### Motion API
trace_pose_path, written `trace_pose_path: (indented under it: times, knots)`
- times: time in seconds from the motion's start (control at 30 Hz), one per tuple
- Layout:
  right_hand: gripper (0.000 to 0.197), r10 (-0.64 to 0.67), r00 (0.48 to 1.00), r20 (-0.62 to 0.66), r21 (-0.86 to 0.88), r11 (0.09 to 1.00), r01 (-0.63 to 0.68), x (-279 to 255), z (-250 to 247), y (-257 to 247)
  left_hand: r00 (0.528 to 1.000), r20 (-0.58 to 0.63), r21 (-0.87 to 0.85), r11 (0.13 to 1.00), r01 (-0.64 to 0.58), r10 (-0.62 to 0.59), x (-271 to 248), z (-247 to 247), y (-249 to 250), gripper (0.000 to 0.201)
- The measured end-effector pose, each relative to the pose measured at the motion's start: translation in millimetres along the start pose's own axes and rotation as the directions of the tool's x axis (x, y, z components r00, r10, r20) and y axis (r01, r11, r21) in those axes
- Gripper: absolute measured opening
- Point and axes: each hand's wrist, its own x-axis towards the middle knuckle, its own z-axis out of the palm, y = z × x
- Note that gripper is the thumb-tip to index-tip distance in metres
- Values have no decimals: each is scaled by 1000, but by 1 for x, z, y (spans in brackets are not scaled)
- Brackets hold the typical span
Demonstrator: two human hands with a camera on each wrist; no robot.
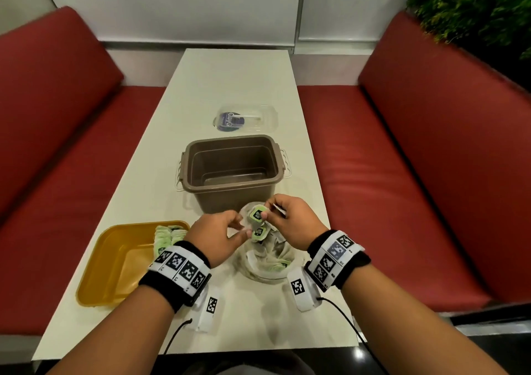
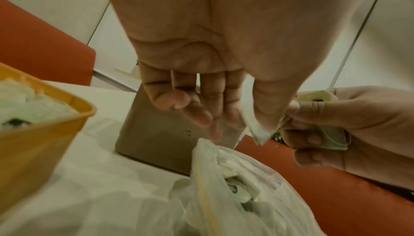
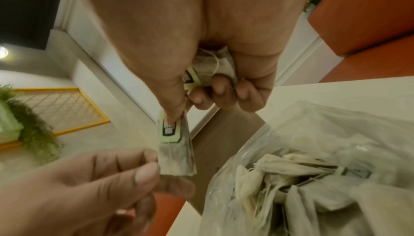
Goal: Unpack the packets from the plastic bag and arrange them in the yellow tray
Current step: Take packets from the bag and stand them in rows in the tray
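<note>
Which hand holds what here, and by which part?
The right hand pinches one tea packet by its top, tag end, with another tucked in its curled fingers. The left hand pinches the hanging packet's lower edge.

I see a yellow tray point(image 1: 115, 262) holding pale green packets point(image 1: 166, 238) with black labels, a clear plastic bag point(image 1: 267, 262), a brown tub point(image 1: 232, 170), a cream-white bench point(image 1: 230, 81), red seats point(image 1: 416, 173), and black-and-white checkered wristbands point(image 1: 181, 268).

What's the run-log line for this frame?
phase: handover above plastic bag | right hand: holds packets | left hand: pinches one packet | yellow tray: partly filled
</note>
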Motion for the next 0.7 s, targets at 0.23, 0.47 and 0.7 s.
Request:
trace_pose_path:
  times: [0.23, 0.47, 0.7]
  knots:
    - [12, -64, 993, 101, -158, 984, 79, -6, 15, -39, 975, -69, -27, 977, -213, 211, -4, -33, -2, 12]
    - [23, -124, 989, 84, -153, 979, 135, -9, 39, -54, 985, -116, -238, 959, -155, 131, -21, -61, -11, 5]
    - [8, -94, 996, -9, -120, 988, 92, -7, 60, -66, 997, -63, -385, 921, -70, 49, -39, -86, -32, 6]
